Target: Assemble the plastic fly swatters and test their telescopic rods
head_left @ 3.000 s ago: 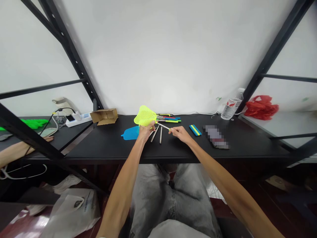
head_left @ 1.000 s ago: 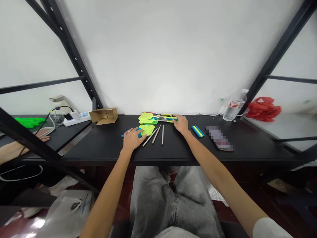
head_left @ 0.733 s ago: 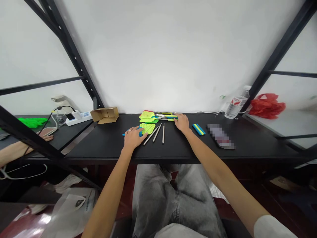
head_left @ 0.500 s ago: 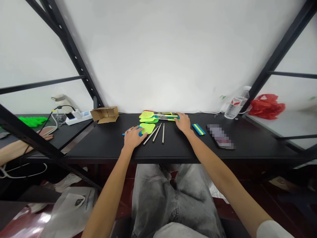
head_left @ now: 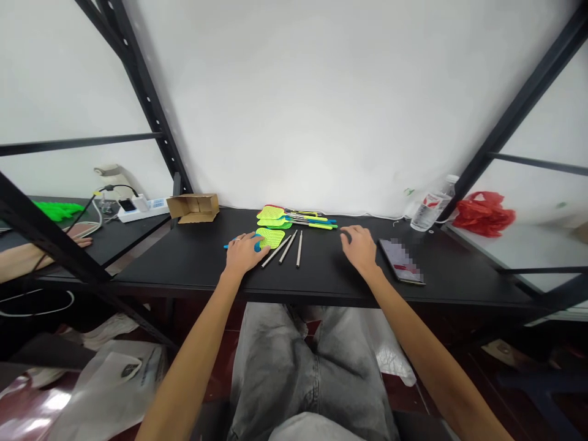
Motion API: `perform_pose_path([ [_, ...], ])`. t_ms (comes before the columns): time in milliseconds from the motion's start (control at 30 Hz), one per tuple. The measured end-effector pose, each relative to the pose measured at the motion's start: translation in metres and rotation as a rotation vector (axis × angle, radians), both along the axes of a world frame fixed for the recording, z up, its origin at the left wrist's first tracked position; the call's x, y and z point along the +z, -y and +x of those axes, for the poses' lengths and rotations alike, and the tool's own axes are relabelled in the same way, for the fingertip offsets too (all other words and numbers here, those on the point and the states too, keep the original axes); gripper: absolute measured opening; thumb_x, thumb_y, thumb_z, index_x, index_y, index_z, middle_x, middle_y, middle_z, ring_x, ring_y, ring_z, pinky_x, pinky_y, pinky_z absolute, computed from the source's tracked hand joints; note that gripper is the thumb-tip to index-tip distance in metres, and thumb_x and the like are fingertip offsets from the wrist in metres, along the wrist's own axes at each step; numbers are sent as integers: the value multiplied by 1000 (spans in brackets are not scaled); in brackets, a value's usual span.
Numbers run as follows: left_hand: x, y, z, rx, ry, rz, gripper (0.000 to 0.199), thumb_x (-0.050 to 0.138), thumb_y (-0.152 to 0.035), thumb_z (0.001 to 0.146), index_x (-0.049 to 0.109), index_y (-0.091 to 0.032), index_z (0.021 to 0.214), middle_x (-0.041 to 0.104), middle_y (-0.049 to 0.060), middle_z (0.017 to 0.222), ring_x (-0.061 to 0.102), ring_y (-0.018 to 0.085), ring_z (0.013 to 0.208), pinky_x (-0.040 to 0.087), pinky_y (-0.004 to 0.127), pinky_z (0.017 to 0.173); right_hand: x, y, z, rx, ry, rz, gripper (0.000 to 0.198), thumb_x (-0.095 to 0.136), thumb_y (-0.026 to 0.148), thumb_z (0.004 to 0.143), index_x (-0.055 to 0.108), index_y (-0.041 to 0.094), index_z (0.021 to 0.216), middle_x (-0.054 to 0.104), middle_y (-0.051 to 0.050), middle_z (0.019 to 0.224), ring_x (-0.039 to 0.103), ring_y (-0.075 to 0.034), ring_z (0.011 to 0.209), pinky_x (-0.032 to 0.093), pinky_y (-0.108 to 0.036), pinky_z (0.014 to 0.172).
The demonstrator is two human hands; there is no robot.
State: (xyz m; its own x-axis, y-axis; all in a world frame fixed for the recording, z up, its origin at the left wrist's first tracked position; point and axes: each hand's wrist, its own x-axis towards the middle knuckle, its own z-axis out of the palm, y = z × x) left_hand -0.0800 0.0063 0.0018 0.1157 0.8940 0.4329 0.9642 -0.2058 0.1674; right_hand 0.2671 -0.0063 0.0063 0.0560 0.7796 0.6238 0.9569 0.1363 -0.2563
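Between pieces, fingers wide

Palm down over a blue mesh head (head_left: pixel 258 247): left hand (head_left: pixel 244 250), fingers spread, resting rather than gripping. Touching the blue: a loose yellow-green mesh head (head_left: pixel 272 237). Just beside these, fanned across the black desk (head_left: pixel 184 257): three bare metal rods (head_left: pixel 299 249). Farther back, near the wall (head_left: pixel 298 122): stacked swatters (head_left: pixel 271 213), heads leftward, handles rightward, clear of right hand (head_left: pixel 359 248). Raised or barely resting there, cannot tell; thumb and forefinger parted, nothing visible between, underside of palm hidden. Right of it: phone (head_left: pixel 402 260).

Looks like a gap between two handlings, with whole swatters set aside and heads and rods loose up front. Calls, as judged here, for narrowing right thumb and forefinger on a single slim piece, left palm light on the flat heads, without disturbing the stack.
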Motion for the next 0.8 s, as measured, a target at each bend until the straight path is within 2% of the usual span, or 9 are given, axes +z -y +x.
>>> perform_pose_path([
  [100,2,1,0,-4,-6,16,43,54,-54,87,73,-28,116,61,7,136,52,33,127,41,46,102,2,6,14,-205,18,-153,29,52,33,94,71,21,112,66,-12,112,57,-29,104,46,-37,81],
  [167,5,4,2,1,3,51,42,53,-52,88,74,-27,114,63,8,134,52,33,125,40,44,102,2,6,18,-241,61,-255,28,55,37,92,73,22,108,66,-12,110,58,-29,102,46,-36,79],
  [233,7,11,8,9,12,83,42,50,-51,90,75,-24,110,67,10,125,56,32,119,41,42,100,1,6,18,-234,100,-300,27,57,38,91,73,23,108,66,-12,111,58,-29,103,47,-35,78],
  [367,7,31,32,-12,9,28,38,51,-48,90,76,-22,104,71,11,100,63,28,100,44,36,88,1,5,14,-212,120,-323,25,56,34,92,73,24,107,65,-11,113,59,-27,103,47,-34,78],
  [600,2,43,79,-25,87,-119,30,52,-39,90,71,-26,109,72,6,95,65,22,89,44,28,72,-4,5,18,-162,134,-289,25,53,24,93,71,26,110,66,-9,111,61,-24,102,47,-31,79],
  [800,4,32,103,-44,109,-132,32,53,-40,89,70,-25,111,73,7,98,66,23,91,45,29,73,-7,3,18,-75,79,-231,28,56,18,89,70,24,113,66,-10,113,65,-24,94,46,-31,77],
])
